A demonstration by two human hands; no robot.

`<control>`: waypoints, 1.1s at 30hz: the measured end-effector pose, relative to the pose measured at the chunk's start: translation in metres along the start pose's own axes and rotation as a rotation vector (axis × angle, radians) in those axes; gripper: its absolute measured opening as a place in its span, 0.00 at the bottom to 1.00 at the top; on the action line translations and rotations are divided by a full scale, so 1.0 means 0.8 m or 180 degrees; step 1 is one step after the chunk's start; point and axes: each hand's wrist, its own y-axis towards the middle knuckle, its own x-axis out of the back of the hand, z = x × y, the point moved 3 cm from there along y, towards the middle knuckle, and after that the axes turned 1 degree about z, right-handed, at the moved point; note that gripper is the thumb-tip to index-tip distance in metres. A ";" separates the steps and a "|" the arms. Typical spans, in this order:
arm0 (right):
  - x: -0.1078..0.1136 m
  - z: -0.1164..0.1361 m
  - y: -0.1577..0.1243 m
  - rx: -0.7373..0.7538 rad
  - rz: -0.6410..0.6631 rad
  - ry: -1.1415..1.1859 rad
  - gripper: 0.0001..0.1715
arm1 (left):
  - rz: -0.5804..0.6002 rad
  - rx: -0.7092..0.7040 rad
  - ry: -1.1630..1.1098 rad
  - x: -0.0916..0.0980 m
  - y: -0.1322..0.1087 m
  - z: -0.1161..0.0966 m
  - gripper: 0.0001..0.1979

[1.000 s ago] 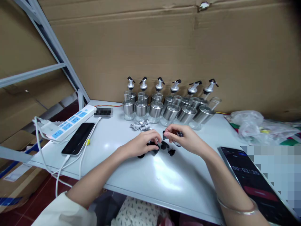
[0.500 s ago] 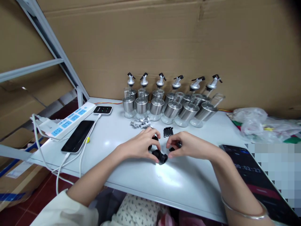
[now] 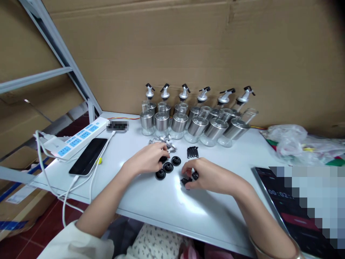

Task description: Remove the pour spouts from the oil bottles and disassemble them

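My left hand (image 3: 147, 158) rests on the white table (image 3: 161, 201), fingers curled over a small black part beside a pile of silver spout pieces (image 3: 165, 142). Three round black caps (image 3: 168, 167) lie in a row just right of it. My right hand (image 3: 207, 175) is closed in a pinch on a small black part (image 3: 186, 181), with another black piece (image 3: 195, 175) by its fingers. A bunch of short black sticks (image 3: 192, 152) lies behind the hands.
Several glass and steel dispenser bottles (image 3: 198, 118) stand in rows at the back against cardboard. A power strip (image 3: 78, 138), a phone (image 3: 88, 156) on a cable and a small device (image 3: 117, 126) lie left. A tablet (image 3: 293, 208) and plastic bags (image 3: 291, 142) are right.
My left hand has moved back and left toward the silver pieces, leaving three black caps in a row. My right hand has shifted left and nearer, pinching a black part.
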 end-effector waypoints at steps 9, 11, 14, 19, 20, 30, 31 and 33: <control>0.002 0.002 0.006 0.0271 -0.0330 0.0054 0.10 | 0.0226 0.0391 -0.0110 0.001 0.000 -0.003 0.16; -0.001 0.000 0.011 0.0283 -0.0544 -0.0047 0.10 | 0.0266 0.0376 -0.0156 0.000 0.001 -0.002 0.13; -0.007 -0.002 0.018 0.0381 -0.0609 -0.0088 0.13 | 0.0511 0.0221 -0.0485 -0.001 0.000 -0.002 0.12; -0.008 -0.008 0.019 0.0499 -0.0495 0.0169 0.11 | 0.1057 0.0188 -0.1191 -0.001 -0.004 0.002 0.22; -0.007 -0.010 0.018 0.0514 -0.0499 0.0244 0.11 | 0.1065 0.0196 -0.1262 -0.001 -0.004 0.004 0.28; -0.016 -0.017 0.026 0.0557 -0.0601 0.0246 0.28 | 0.1069 0.0002 -0.1272 -0.022 -0.002 0.012 0.50; -0.016 -0.016 0.027 0.0552 -0.0604 0.0249 0.27 | 0.1042 0.0013 -0.1259 -0.022 -0.002 0.012 0.49; -0.016 -0.013 0.027 0.0561 -0.0569 0.0255 0.25 | 0.0997 0.0034 -0.1234 -0.020 -0.001 0.011 0.46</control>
